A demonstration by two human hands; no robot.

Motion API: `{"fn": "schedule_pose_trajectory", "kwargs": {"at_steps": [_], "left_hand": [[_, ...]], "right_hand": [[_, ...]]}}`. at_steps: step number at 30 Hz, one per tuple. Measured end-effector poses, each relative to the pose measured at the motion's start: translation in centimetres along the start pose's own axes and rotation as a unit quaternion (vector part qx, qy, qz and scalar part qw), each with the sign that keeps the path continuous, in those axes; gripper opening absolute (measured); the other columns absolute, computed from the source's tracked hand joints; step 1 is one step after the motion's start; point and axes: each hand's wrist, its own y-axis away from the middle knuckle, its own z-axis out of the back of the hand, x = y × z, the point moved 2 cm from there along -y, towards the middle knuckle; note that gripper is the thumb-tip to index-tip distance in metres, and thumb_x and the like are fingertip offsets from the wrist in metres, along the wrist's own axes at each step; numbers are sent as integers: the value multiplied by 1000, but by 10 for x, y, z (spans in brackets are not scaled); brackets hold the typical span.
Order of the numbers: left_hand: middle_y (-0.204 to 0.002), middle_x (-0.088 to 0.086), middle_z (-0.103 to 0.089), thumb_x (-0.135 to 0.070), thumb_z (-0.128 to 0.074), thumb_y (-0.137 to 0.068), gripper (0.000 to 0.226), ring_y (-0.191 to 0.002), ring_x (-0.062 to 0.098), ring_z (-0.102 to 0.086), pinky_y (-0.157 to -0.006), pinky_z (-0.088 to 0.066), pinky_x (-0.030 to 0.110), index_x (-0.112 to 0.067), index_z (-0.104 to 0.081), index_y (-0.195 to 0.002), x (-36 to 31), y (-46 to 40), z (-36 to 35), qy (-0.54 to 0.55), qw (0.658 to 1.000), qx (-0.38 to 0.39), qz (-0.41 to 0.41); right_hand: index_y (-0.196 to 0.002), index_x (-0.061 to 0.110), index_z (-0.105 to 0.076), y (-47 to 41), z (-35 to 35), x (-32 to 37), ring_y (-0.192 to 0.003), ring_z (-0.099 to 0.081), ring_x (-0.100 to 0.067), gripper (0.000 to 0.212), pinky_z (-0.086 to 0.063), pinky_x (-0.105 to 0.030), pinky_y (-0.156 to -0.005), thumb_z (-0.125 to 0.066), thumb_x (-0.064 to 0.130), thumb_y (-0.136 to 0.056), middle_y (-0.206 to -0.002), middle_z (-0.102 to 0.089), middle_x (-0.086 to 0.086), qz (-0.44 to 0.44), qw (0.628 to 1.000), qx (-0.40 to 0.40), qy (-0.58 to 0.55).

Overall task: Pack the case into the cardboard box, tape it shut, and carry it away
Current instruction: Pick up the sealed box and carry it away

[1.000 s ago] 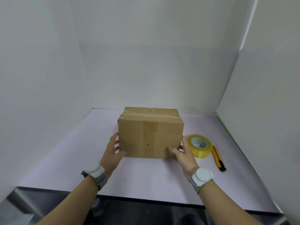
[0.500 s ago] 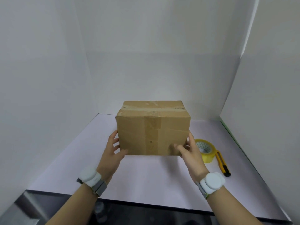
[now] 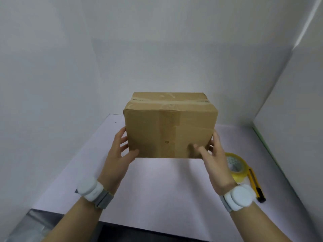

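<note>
The brown cardboard box (image 3: 170, 124) hangs in the air above the white table (image 3: 157, 189), its flaps closed and clear tape running along the top seam and down the front face. My left hand (image 3: 118, 154) grips its lower left corner, thumb on the front, fingers along the side. My right hand (image 3: 213, 158) grips the lower right corner the same way. The case is not visible.
A yellow tape roll (image 3: 237, 166) lies on the table at the right, partly behind my right hand. An orange utility knife (image 3: 256, 186) lies beside it. White walls close in the left, back and right. The table's dark front edge (image 3: 139, 231) runs below my forearms.
Both hands have lifted the box off the table and brought it up and towards me. The tape roll and knife have stayed put.
</note>
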Motion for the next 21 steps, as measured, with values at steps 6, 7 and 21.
{"fn": "schedule_pose_trajectory", "kwargs": {"at_steps": [6,7,21], "left_hand": [[-153,-9,-42,-18,-69,-96,72,-136,21,-48,-109,-47,58,-60,-33,-143,-86,3,21,-13,999,-1,30],[-153,-8,-43,-18,-69,-96,73,-136,21,-48,-109,-46,58,-58,-33,-145,-100,2,25,-14,999,-4,34],[-140,-13,-54,-22,-71,-80,75,-132,14,-55,-100,-56,48,-62,-44,-138,-315,12,72,24,998,-27,50]], "right_hand": [[-144,60,-43,-10,-5,80,-130,-55,-21,71,-48,-54,-110,-69,46,-80,-143,-58,5,-38,999,9,14],[-145,60,-43,-11,-5,95,-130,-55,-21,72,-48,-54,-111,-69,48,-79,-143,-57,4,-43,999,5,18],[-147,53,-45,-38,-8,308,-132,-55,-18,72,-51,-54,-108,-71,51,-79,-145,-56,6,-22,999,26,-2]]}}
